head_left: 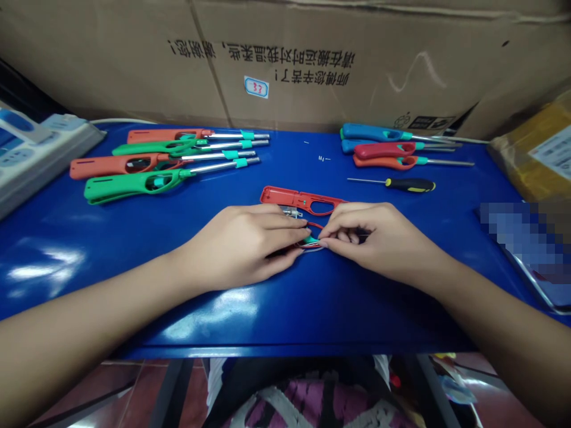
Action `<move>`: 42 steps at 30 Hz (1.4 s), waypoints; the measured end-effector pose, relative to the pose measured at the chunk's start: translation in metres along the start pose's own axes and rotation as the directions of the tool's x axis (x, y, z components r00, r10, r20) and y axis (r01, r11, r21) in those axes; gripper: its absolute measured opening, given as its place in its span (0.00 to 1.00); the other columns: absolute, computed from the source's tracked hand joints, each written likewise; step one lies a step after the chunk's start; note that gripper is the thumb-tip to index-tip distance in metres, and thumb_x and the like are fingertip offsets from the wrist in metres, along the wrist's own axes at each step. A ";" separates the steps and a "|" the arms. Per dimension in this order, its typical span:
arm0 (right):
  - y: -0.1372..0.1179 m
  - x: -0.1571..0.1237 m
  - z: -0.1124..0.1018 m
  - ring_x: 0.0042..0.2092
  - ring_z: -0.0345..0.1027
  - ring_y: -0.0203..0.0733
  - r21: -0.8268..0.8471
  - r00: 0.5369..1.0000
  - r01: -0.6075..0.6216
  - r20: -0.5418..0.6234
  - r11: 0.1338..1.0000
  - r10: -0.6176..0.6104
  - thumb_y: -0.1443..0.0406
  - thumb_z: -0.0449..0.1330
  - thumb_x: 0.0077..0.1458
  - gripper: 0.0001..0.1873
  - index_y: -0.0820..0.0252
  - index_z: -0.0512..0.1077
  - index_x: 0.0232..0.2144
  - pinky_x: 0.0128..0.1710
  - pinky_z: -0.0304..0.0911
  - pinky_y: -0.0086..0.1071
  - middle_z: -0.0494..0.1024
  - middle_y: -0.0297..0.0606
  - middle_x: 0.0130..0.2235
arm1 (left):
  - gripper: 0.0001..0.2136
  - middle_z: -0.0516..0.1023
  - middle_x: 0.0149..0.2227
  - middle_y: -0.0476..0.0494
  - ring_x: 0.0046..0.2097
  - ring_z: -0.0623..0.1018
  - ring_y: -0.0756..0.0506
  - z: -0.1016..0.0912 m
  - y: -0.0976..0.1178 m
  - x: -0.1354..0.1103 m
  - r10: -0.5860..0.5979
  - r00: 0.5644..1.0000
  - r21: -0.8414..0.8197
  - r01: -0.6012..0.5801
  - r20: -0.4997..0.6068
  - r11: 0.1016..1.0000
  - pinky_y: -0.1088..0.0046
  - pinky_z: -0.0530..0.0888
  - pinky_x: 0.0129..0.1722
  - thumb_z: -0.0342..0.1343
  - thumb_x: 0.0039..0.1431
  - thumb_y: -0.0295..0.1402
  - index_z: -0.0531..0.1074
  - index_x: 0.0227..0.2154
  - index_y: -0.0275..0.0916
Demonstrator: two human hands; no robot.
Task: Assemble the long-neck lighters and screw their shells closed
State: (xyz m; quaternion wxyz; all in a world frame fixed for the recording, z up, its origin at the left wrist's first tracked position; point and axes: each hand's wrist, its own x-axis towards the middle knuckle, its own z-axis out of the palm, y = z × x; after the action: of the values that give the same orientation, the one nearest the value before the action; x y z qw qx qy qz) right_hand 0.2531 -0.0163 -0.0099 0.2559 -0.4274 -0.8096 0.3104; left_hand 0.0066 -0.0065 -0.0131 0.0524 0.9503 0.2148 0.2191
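Opened lighter, one, is mid-table, under both hands. Lower shell is mostly covered by fingers; teal piece and thin wires show in it, wire count unclear. Left hand, from 9 o'clock, holds the lower shell, fingers close together on the far edge, thumb on the near one. Right hand, from 3 o'clock, has thumb and forefinger tips pressed together at the shell's 3 o'clock end; can't tell what, if anything, is between them.

Progress, my read: partway. Casing is apart, inner parts exposed; closing and screwing up not done. Other shell half, one, lies just off at 12, with one metal part between it and the fingers.

Further out: one screwdriver at 2 o'clock, nobody holding it. Loose screws toward 12, about five, too tiny for a sure count. Lighter bunch at 10: at least four, two orange, two green. Second bunch at 1: four, two blue, one red, one orange. All these look closed; can't tell if finished or waiting.

Edges: one power strip at 10, one taped parcel at 2, one phone-like slab at 3, one big carton at 12.
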 end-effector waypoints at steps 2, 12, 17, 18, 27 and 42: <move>0.001 0.000 -0.001 0.27 0.64 0.31 -0.009 1.000 0.000 -0.008 1.000 0.000 0.70 0.63 0.57 0.05 0.62 0.79 0.29 0.26 0.59 0.27 0.75 0.34 0.29 | 0.11 0.84 0.48 0.43 0.48 0.83 0.41 -0.005 0.000 0.000 0.113 0.994 0.106 -0.113 0.008 0.988 0.63 0.81 0.49 0.56 0.69 0.32 0.80 0.48 0.35; 0.000 -0.002 -0.006 0.27 0.65 0.31 -0.043 1.000 -0.002 0.009 0.999 0.003 0.72 0.62 0.57 0.06 0.62 0.79 0.30 0.26 0.60 0.28 0.76 0.35 0.30 | 0.15 0.84 0.46 0.44 0.46 0.82 0.42 -0.007 0.001 0.003 0.135 0.989 0.214 -0.146 0.065 0.966 0.66 0.81 0.42 0.49 0.73 0.31 0.82 0.38 0.38; 0.001 -0.005 -0.007 0.30 0.69 0.33 -0.067 1.000 0.001 0.017 0.998 0.001 0.72 0.61 0.58 0.07 0.61 0.80 0.31 0.28 0.61 0.29 0.78 0.36 0.32 | 0.14 0.84 0.45 0.44 0.45 0.83 0.44 -0.005 0.000 0.002 0.113 0.993 0.188 -0.118 0.042 0.975 0.69 0.80 0.42 0.49 0.73 0.30 0.81 0.39 0.37; 0.002 -0.005 -0.007 0.31 0.70 0.34 -0.070 1.000 -0.001 0.017 0.998 0.002 0.72 0.61 0.58 0.07 0.61 0.80 0.31 0.29 0.62 0.30 0.78 0.36 0.33 | 0.14 0.84 0.45 0.44 0.44 0.83 0.44 -0.005 0.000 0.002 0.114 0.993 0.178 -0.118 0.032 0.977 0.69 0.80 0.42 0.49 0.73 0.30 0.81 0.40 0.37; 0.002 -0.002 -0.007 0.32 0.70 0.36 -0.059 1.000 -0.009 0.021 0.998 0.011 0.69 0.62 0.59 0.07 0.60 0.80 0.30 0.30 0.63 0.31 0.79 0.37 0.32 | 0.12 0.84 0.47 0.46 0.45 0.83 0.43 -0.004 0.000 0.000 0.109 0.993 0.159 -0.114 0.045 0.981 0.68 0.80 0.42 0.51 0.72 0.30 0.81 0.45 0.38; 0.003 -0.003 -0.006 0.27 0.66 0.30 -0.101 0.999 0.036 0.001 0.994 -0.036 0.74 0.63 0.56 0.07 0.62 0.79 0.30 0.27 0.62 0.26 0.77 0.34 0.30 | 0.12 0.82 0.44 0.46 0.42 0.83 0.42 -0.001 0.004 0.002 0.104 0.991 0.299 -0.125 0.086 0.946 0.67 0.78 0.34 0.51 0.72 0.31 0.81 0.44 0.39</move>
State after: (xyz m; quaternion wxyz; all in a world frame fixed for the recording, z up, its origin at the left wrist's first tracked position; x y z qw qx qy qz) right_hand 0.2604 -0.0159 -0.0087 0.2399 -0.4255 -0.8317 0.2640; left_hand 0.0098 -0.0096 -0.0107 -0.0999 0.9649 0.1885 0.1529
